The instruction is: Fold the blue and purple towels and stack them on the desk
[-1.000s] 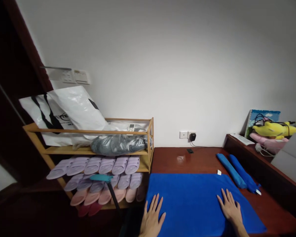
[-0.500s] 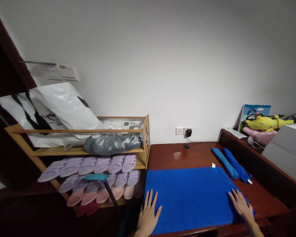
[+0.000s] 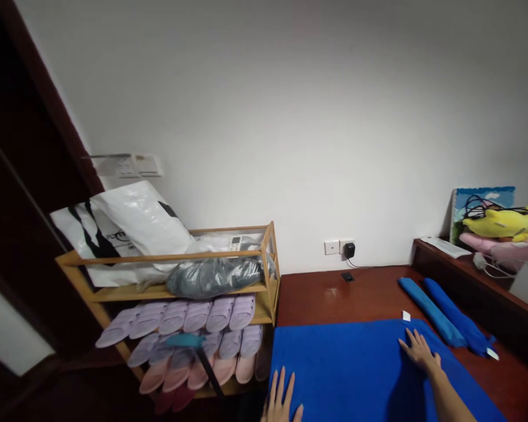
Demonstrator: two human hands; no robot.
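A blue cloth (image 3: 343, 357) lies spread flat over the front of the reddish-brown desk (image 3: 308, 299), with a small white tag (image 3: 406, 316) at its far edge. Near the cloth's left edge, my left hand (image 3: 281, 401) has its fingers spread on the fabric; the wrist is cut off by the frame. My right hand (image 3: 419, 350) lies on the cloth's far right part, fingers apart. Beyond it rest two rolled cloths, a lighter blue roll (image 3: 431, 310) and a darker blue roll (image 3: 457, 316) with a tag at its end.
On the left stands a wooden rack (image 3: 270, 281) with rows of slippers (image 3: 220, 313) and a white bag (image 3: 141, 217). A black plug (image 3: 349, 250) sits in the wall socket. At right, a raised ledge (image 3: 475, 275) bears a yellow plush toy (image 3: 501, 223).
My right hand has slid farther away over the cloth, toward its far right corner. My left hand stays by the left edge. The view has tilted up and turned slightly left.
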